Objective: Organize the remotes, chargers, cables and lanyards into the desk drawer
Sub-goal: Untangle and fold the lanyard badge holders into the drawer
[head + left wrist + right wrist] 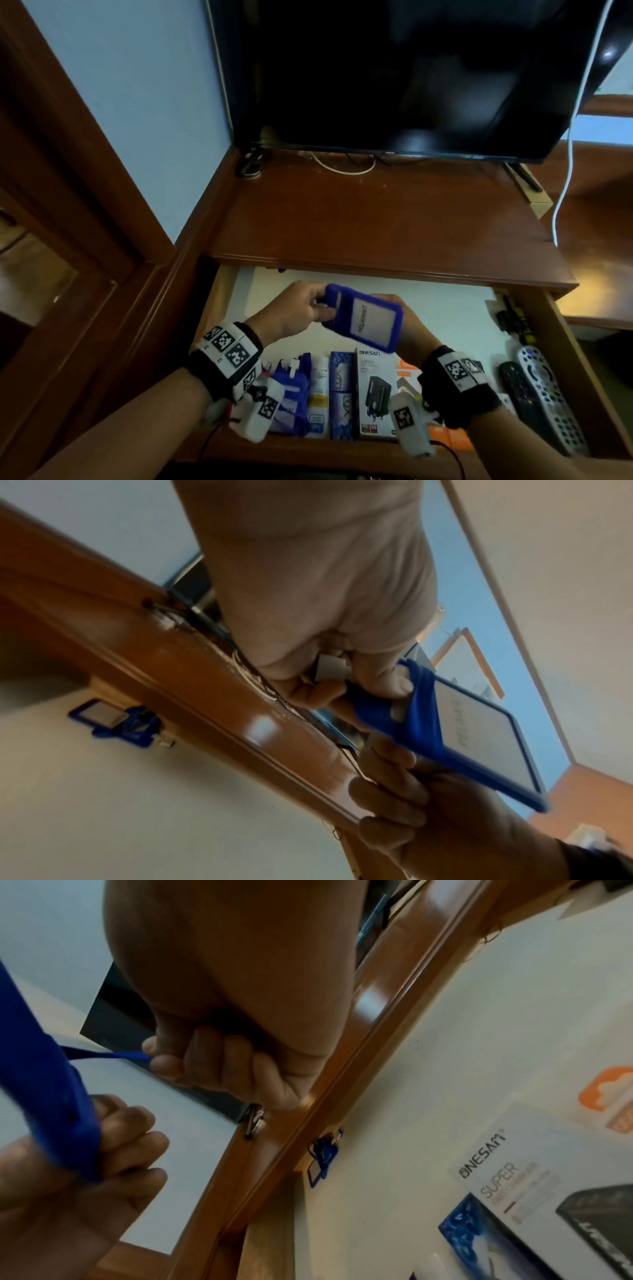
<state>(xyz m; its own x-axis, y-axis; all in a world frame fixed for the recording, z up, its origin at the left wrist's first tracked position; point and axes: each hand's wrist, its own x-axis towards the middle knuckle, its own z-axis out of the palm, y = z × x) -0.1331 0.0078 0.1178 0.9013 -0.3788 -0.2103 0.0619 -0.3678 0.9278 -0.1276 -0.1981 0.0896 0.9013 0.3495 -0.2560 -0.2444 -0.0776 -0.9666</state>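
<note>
Both hands hold a blue badge holder [364,321] with its blue lanyard strap wound round it, above the open drawer [561,329]. My left hand [301,313] pinches the strap and white clip [330,666] at the holder's upper left end. My right hand [407,329] grips the holder [479,739] from beneath, fingers curled round its edge and the strap [51,1085]. Another blue lanyard with a badge holder [114,721] lies at the drawer's back, under the desk top. Two remotes [544,394] lie at the drawer's right.
Along the drawer's front stand a ONESAM charger box [375,394], blue boxes [340,394], a white tube [317,394], a blue lanyard pack [291,394] and orange boxes [448,435]. A TV [394,75] stands on the desk top [376,222]. A white cable [565,164] hangs at right.
</note>
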